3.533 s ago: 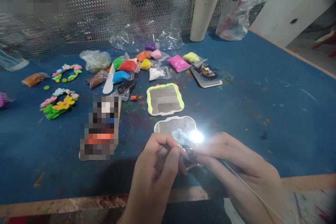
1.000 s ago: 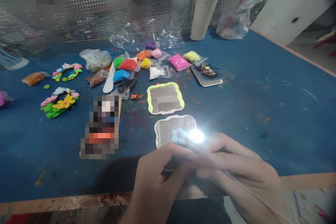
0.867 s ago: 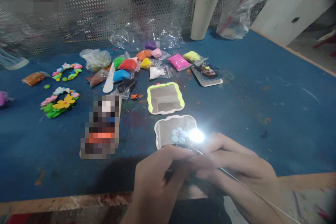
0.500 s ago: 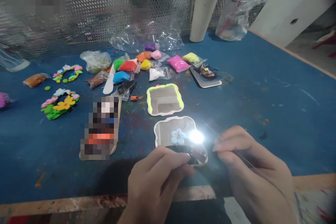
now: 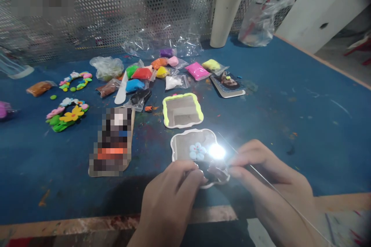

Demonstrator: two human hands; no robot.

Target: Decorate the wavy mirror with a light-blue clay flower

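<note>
**Left hand (image 5: 171, 193) nearer, right hand (image 5: 269, 177) pinching from the right**

The blue, paint-flecked table (image 5: 319, 131) carries everything, and my work sits close to its near edge. There lies a mirror plate with a white scalloped frame (image 5: 185, 142); glare whites out part of its right side. Beyond it, toward the table's far edge, lies a similar mirror trimmed in neon-yellow clay (image 5: 182, 111).

My left fingers bend over the near left rim of the white-framed plate — whether they grip it or only steady it, I can't tell. My right thumb and forefinger are closed on a long, thin, pale strand (image 5: 261, 175). Its long axis slants from the table's near edge toward the far left corner, its free tip showing by the plate's far right corner. Smallest, a five-petalled pale-blue clay flower (image 5: 197, 150) rests on the plate — left of that tip, just past my left fingertips.
</note>
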